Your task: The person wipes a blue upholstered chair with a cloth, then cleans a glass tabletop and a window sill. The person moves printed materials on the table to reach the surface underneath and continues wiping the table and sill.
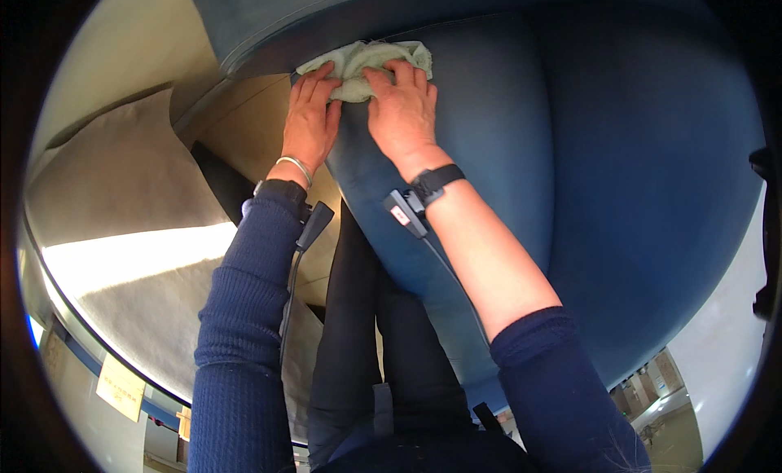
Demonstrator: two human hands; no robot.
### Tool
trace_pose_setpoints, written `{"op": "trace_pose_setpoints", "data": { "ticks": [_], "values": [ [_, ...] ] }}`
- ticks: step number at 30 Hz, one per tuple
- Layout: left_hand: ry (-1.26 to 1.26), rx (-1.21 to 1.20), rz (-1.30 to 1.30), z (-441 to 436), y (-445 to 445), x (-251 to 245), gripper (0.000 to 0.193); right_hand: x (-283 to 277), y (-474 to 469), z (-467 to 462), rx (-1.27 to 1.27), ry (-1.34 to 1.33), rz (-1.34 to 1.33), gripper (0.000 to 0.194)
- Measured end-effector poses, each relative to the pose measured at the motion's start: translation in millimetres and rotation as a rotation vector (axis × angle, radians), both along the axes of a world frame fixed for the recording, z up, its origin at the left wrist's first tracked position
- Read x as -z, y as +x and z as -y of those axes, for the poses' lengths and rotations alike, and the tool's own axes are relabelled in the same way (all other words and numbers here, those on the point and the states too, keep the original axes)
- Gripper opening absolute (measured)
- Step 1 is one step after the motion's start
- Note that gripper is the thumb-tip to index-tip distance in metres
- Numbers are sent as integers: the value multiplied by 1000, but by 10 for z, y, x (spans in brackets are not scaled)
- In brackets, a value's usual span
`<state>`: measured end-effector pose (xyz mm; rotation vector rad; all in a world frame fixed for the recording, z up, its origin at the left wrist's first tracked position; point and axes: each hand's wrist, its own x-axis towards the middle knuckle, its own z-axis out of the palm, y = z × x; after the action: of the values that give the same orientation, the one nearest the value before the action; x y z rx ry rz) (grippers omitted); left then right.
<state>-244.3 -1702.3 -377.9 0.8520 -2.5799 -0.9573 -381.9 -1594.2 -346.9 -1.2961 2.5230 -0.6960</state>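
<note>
A pale green terry cloth [357, 94] lies bunched at the corner where the blue upholstered seat [391, 161] meets its raised back part [256, 21]. My left hand [310, 118] grips the cloth's left side, its fingertips pressed into the folds. On the right side of the same cloth, my right hand [404, 109] has its fingers bent over the fabric and its thumb along the near edge. Parts of the fingertips are hidden in the folds. Both wrists carry black straps with small cabled devices.
Left of the seat is a brown-grey upholstered piece [128, 167] with a bright sunlit band. Tan floor [244, 112] shows between the two. My legs [354, 326] stand against the seat's near side. A yellow paper [120, 387] bearing writing hangs at lower left.
</note>
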Motion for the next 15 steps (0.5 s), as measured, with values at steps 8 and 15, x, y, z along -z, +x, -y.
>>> {"op": "trace_pose_setpoints", "data": {
  "ticks": [8, 15],
  "values": [
    [86, 44, 157, -617, 598, -196, 43, -75, 735, -672, -150, 107, 218, 38],
    [30, 161, -70, -324, -508, -277, 39, -217, -431, -666, 3, -90, -43, 35]
  ]
}}
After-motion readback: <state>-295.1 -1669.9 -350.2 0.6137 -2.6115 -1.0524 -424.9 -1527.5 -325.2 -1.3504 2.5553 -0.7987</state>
